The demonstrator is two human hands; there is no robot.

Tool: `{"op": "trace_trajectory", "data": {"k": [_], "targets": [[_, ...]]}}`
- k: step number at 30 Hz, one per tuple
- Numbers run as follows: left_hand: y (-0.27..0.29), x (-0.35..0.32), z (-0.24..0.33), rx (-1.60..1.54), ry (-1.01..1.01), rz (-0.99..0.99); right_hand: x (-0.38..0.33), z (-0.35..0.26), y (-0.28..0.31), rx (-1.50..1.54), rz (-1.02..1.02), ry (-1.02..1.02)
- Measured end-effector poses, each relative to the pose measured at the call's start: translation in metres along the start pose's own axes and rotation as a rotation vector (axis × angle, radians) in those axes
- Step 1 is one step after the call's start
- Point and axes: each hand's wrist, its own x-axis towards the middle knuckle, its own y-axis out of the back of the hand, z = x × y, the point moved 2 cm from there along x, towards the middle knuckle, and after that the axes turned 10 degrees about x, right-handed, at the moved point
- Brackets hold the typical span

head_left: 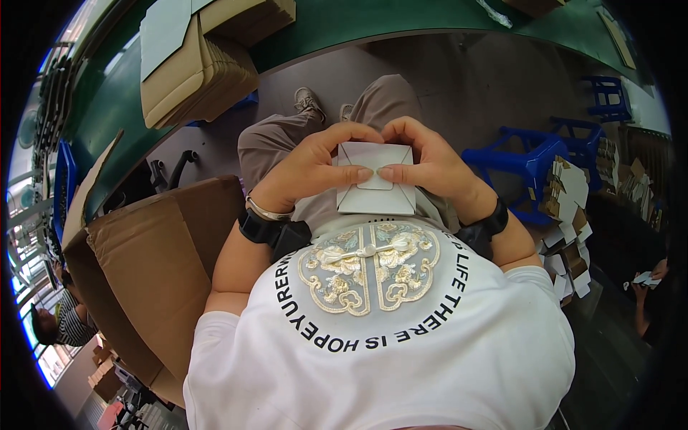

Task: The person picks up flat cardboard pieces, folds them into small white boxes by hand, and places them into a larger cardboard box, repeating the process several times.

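A small white folded card piece [375,195], shaped like an envelope with flaps meeting in the middle, rests above my lap. My left hand [312,166] grips its left side, thumb pressed on the centre flap. From the other side my right hand [430,163] holds the right edge, its thumb touching the same flap. Both thumbs meet tip to tip on the flap. Black bands sit on both wrists, and a silver bracelet on the left one.
A large open brown carton [154,265] stands at my left. Stacks of flat brown cardboard [197,72] lie on the green table [344,21] ahead. Blue plastic stools [534,161] and loose white and brown card pieces [570,215] are at my right. Another person's hand [648,279] is at far right.
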Motion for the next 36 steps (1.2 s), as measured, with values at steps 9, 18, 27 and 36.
{"op": "trace_trajectory", "data": {"k": [9, 18, 27, 36], "targets": [[0.0, 0.006, -0.007, 0.411, -0.099, 0.198, 0.018, -0.016, -0.007, -0.578, -0.071, 0.077], [0.011, -0.008, -0.018, 0.144, -0.007, 0.202, 0.008, -0.032, 0.003, -0.544, -0.154, 0.009], [0.011, -0.009, -0.009, 0.209, 0.173, -0.331, -0.035, -0.013, 0.031, -0.252, 0.104, 0.07], [-0.03, 0.009, 0.084, -0.186, -0.559, -0.03, -0.054, -0.063, 0.011, -0.271, 0.568, 0.799]]}}
